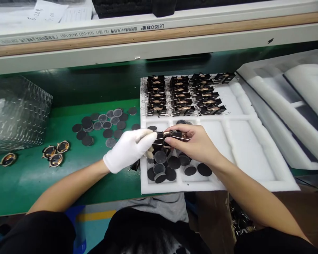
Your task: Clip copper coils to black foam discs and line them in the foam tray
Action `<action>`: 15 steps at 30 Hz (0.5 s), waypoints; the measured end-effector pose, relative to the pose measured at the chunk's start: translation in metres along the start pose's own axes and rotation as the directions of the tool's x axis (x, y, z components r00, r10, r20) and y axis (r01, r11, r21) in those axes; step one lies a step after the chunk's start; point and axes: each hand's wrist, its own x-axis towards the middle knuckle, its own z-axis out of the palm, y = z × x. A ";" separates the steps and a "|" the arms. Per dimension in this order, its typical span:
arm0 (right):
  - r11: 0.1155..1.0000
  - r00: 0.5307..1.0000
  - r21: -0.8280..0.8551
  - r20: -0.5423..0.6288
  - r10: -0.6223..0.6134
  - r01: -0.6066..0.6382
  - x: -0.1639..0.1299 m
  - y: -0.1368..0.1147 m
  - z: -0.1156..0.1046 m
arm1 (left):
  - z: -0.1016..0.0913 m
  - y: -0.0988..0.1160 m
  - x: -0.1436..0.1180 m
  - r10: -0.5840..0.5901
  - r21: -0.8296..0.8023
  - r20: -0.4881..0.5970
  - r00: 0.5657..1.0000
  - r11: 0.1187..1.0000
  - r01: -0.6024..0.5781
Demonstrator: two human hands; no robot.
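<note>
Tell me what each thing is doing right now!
Left hand: gloved, pinching the clip.
Right hand: bare, gripping the clip.
Clip: held between both hands over the tray.
Tray: clips in back rows, discs in front.
Loose discs: scattered on the mat.
Coils: lying on the mat.

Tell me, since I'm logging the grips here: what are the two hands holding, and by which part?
Both hold one black binder clip above the foam tray: the gloved left hand pinches its left end, the bare right hand its right end.

gloved left hand (128, 150), bare right hand (194, 143), fingers pinched together
</note>
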 end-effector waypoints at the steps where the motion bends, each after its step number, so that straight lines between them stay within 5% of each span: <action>1: 1.000 1.000 -0.002 0.016 -0.002 0.002 0.000 0.000 -0.001 | 0.000 0.000 0.000 0.001 0.013 0.016 1.000 1.000 -0.001; 8: 0.996 0.979 -0.053 0.198 -0.056 0.068 -0.005 -0.002 -0.005 | 0.002 -0.004 -0.001 0.141 0.182 0.057 0.988 0.972 -0.149; 15: 0.994 0.995 -0.042 -0.018 -0.102 0.101 -0.016 -0.010 0.011 | 0.001 0.003 -0.004 0.147 0.170 -0.045 0.988 0.976 -0.137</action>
